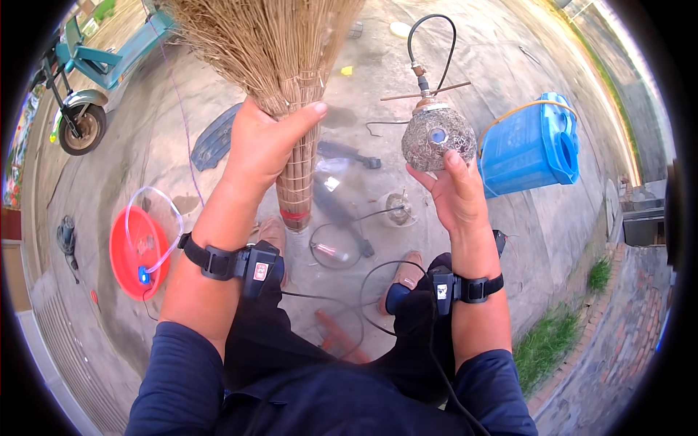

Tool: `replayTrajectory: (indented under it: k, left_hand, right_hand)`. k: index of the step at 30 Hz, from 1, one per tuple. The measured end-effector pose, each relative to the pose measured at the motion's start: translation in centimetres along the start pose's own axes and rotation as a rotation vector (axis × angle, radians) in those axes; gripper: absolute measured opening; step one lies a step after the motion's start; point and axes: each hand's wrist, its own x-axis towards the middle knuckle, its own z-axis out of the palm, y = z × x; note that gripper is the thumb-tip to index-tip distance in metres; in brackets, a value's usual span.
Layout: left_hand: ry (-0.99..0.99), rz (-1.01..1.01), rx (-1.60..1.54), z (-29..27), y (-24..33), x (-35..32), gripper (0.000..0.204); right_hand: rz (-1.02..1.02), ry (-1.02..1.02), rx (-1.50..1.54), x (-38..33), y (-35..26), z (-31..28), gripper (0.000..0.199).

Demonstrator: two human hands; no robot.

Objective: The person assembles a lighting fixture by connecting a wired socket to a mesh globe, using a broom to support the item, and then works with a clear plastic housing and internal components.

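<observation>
The broom (269,58) is straw-tan with fine streaks, banded red near its lower end. Right of the broom, the round ball (422,142) is speckled grey-brown with a blue-violet spot (438,136); farther right of the broom, the jug (520,149) is bright blue. Left of the broom, the basin (120,251) is orange-red and the vehicle frame (120,62) teal.

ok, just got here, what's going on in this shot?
A person has both hands full. The left hand grips a tan straw broom by the base of its bristles, bristles pointing up and away. The right hand holds a rough, grey-brown rounded object with a black hose looping above it. On the grey ground, a round red basin sits off to the left and a blue plastic container to the right.
</observation>
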Motion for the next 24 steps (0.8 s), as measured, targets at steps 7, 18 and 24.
replayTrajectory:
  k: [7,18,24]
  left_hand:
    - [-0.162,0.611,0.692,0.1,0.8,-1.1,0.048]
    - [-0.431,-0.008,0.96,-5.9,0.3,0.7,0.051]
    - [-0.243,-0.152,1.127,-6.9,2.6,0.0,0.049]
  right_hand:
    - [-0.157,0.217,-0.172,0.8,0.4,-0.7,0.09]
    - [-0.181,0.363,-0.254,0.9,1.0,-2.4,0.096]
    - [-0.305,0.588,-0.34,1.4,-0.7,-4.5,0.091]
